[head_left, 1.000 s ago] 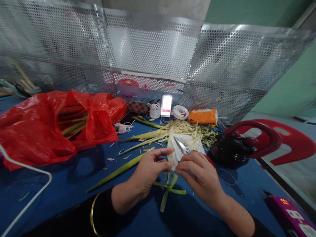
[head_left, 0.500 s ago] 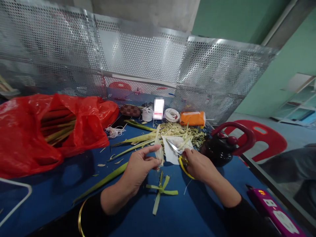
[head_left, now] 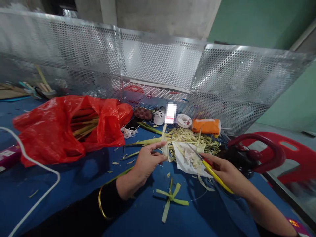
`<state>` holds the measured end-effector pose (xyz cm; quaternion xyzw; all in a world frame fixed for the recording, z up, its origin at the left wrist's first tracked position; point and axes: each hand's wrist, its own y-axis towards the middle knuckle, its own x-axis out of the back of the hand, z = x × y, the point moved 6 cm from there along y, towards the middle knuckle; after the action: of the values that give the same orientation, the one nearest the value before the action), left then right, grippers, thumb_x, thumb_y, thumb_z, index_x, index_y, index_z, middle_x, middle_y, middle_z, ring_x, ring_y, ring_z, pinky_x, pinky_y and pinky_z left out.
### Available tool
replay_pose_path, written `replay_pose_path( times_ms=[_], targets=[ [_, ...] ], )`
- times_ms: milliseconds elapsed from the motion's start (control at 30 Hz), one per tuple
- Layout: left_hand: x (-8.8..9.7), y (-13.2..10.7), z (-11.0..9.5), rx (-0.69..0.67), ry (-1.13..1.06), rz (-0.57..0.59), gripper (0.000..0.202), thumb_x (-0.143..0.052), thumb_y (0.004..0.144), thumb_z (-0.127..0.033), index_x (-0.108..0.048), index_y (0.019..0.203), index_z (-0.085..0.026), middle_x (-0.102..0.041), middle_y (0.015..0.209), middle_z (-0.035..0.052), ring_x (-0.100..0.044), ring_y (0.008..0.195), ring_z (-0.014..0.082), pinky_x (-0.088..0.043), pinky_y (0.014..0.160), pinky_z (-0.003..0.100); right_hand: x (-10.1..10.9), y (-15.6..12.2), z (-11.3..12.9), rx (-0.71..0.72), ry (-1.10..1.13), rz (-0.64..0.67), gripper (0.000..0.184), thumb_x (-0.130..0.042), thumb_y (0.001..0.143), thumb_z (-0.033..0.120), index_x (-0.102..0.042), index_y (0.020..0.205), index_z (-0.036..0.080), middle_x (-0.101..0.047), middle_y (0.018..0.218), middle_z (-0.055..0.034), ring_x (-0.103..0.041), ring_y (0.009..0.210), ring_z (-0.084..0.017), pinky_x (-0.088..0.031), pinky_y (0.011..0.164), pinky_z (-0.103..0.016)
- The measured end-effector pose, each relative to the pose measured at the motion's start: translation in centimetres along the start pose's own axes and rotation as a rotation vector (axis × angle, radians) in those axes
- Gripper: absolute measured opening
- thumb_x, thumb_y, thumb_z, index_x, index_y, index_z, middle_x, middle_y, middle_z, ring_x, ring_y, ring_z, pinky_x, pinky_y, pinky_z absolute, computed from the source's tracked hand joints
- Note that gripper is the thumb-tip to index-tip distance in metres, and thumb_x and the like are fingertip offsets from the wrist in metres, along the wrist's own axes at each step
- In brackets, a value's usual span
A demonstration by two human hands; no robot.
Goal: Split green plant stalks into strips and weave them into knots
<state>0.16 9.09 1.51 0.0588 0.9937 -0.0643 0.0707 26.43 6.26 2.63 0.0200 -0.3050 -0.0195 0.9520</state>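
Observation:
My left hand (head_left: 147, 162) pinches a pale folded leaf strip (head_left: 164, 148) between thumb and fingers, holding it upright above the blue table. My right hand (head_left: 225, 172) grips yellow-handled scissors (head_left: 208, 167), their blades pointing left over a white sheet (head_left: 185, 162) that carries pale shreds. A small green star of leaf strips (head_left: 171, 197) lies on the table between my forearms. Long green leaves (head_left: 147, 141) and a heap of leaf trimmings (head_left: 190, 136) lie just beyond my hands.
A red plastic bag (head_left: 49, 131) with green stalks sits at left. A dark kettle with a red handle (head_left: 254, 154) stands at right, beside a red chair (head_left: 296, 154). An orange packet (head_left: 206, 126), thread spools (head_left: 184, 120) and a perforated metal screen (head_left: 160, 72) line the back. A white cable (head_left: 41, 194) crosses at left.
My right hand has moved right and lifted the scissors off the white sheet. The left hand keeps the leaf strip. The view has swung slightly left.

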Motion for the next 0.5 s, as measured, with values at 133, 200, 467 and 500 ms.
replay_pose_path(
  times_ms=[133, 200, 467, 500],
  targets=[
    [-0.4, -0.4, 0.3, -0.003, -0.052, 0.000, 0.063, -0.069, 0.063, -0.014, -0.062, 0.125, -0.010, -0.061, 0.057, -0.0036, -0.053, 0.057, 0.0089, -0.046, 0.065, 0.023, -4.7, -1.2, 0.8, -0.205, 0.629, 0.019, 0.068, -0.084, 0.058, 0.041, -0.054, 0.117, 0.025, -0.060, 0.070, 0.0057, -0.045, 0.038, -0.006, -0.034, 0.035, -0.019],
    [-1.2, -0.9, 0.7, 0.004, -0.060, 0.038, 0.064, -0.068, 0.064, -0.014, -0.061, 0.127, -0.010, -0.059, 0.055, -0.0046, -0.052, 0.056, 0.0087, -0.045, 0.065, 0.023, -6.9, -1.9, 1.9, -0.178, 0.772, 0.053, 0.068, -0.087, 0.055, 0.037, -0.051, 0.110, 0.027, -0.060, 0.075, 0.0062, -0.049, 0.042, -0.007, -0.040, 0.038, -0.021],
    [-3.4, -3.0, 1.8, -0.024, 0.121, 0.183, 0.065, -0.065, 0.065, -0.017, -0.060, 0.130, -0.014, -0.072, 0.084, 0.0055, -0.058, 0.066, 0.0134, -0.043, 0.063, 0.025, -8.1, -2.9, 3.2, -0.028, 0.694, -0.162, 0.071, -0.092, 0.047, 0.032, -0.049, 0.103, 0.025, -0.057, 0.064, 0.0078, -0.055, 0.051, -0.012, -0.045, 0.044, -0.022],
    [-3.3, -3.1, 1.7, -0.034, 0.142, 0.183, 0.065, -0.065, 0.066, -0.017, -0.060, 0.130, -0.014, -0.072, 0.085, 0.0061, -0.058, 0.067, 0.0138, -0.043, 0.063, 0.026, -8.2, -2.8, 3.0, -0.026, 0.695, -0.166, 0.067, -0.090, 0.052, 0.035, -0.048, 0.104, 0.025, -0.056, 0.064, 0.0083, -0.053, 0.048, -0.011, -0.043, 0.041, -0.021]
  ],
)
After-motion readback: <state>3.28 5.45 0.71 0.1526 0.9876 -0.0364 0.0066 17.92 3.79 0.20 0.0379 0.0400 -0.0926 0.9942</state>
